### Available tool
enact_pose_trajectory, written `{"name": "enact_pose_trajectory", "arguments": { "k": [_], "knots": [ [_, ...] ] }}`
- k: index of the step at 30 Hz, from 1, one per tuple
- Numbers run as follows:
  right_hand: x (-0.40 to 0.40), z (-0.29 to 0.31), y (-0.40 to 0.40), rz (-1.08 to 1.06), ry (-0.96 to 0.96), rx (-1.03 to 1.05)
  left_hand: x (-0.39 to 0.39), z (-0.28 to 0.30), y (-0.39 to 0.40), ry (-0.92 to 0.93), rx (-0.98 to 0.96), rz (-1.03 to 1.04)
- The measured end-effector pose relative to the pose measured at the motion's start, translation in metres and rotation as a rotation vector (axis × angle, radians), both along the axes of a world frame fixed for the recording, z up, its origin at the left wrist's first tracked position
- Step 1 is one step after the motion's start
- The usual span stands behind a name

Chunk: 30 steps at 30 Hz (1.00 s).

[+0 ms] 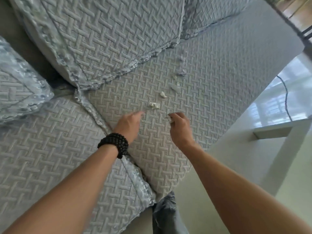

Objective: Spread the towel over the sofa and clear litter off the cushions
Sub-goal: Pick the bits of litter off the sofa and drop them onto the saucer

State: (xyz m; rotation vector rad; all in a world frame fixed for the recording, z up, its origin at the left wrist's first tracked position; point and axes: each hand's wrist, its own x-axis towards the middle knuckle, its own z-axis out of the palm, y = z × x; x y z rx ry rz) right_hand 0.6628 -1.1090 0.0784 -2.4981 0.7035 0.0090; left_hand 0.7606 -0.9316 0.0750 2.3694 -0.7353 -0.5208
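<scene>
A grey quilted towel (211,68) covers the sofa seat, and a second quilted cover (42,157) overlaps it at the left. Several white paper scraps lie in a line on the seat: one (154,105) just beyond my hands, another (163,94) further on, and smaller bits (176,87) behind them. My right hand (179,127) pinches a white scrap (169,119) between its fingertips. My left hand (130,124), with a black bead bracelet on the wrist, reaches toward the nearest scrap with a finger extended and holds nothing.
Quilted back cushions (101,36) lean at the rear. A frilled pillow (18,92) sits at the left. A glossy white table (287,98) with a dark cable stands at the right over pale floor. My jeans leg (167,215) is at the sofa's front edge.
</scene>
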Motion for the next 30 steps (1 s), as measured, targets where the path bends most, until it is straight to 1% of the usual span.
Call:
{"name": "enact_pose_trajectory", "arguments": {
  "k": [2,5,7,8,9,10,11,13,15,20,22,24,26,30],
  "knots": [
    [0.019,-0.021,-0.039,0.054,0.003,-0.009,0.010,-0.026,-0.046,-0.003,0.016,0.043],
    [0.058,-0.053,-0.085,0.178,-0.003,-0.026,0.022,-0.071,-0.102,-0.039,0.109,0.069],
    [0.088,-0.073,-0.108,0.259,-0.003,-0.038,0.033,-0.100,-0.128,0.015,0.135,0.115],
    [0.102,-0.082,-0.114,0.300,-0.003,-0.046,0.037,-0.115,-0.137,0.047,0.169,0.122],
    [0.115,-0.089,-0.118,0.334,-0.004,-0.051,0.039,-0.127,-0.144,0.037,0.200,0.083],
    [0.127,-0.096,-0.120,0.373,-0.002,-0.053,0.041,-0.139,-0.146,-0.010,0.253,0.044],
    [0.136,-0.106,-0.122,0.425,0.000,-0.064,0.043,-0.150,-0.145,-0.046,0.269,0.060],
    [0.146,-0.120,-0.122,0.535,0.019,-0.107,0.042,-0.158,-0.137,-0.107,0.221,0.109],
    [0.144,-0.129,-0.122,0.597,0.039,-0.167,0.041,-0.159,-0.127,-0.189,0.168,0.071],
    [0.110,-0.132,-0.122,0.701,0.065,-0.163,0.050,-0.142,-0.123,-0.084,0.151,0.197],
    [0.108,-0.129,-0.122,0.655,0.052,-0.115,0.060,-0.134,-0.130,-0.022,0.173,0.255],
    [0.112,-0.124,-0.125,0.530,0.043,0.010,0.069,-0.126,-0.136,0.022,0.187,0.275],
    [0.115,-0.110,-0.135,0.399,0.000,0.120,0.075,-0.112,-0.145,0.053,0.169,0.253],
    [0.123,-0.077,-0.176,0.208,-0.044,0.120,0.089,-0.081,-0.170,0.058,0.075,0.205]
  ]
}}
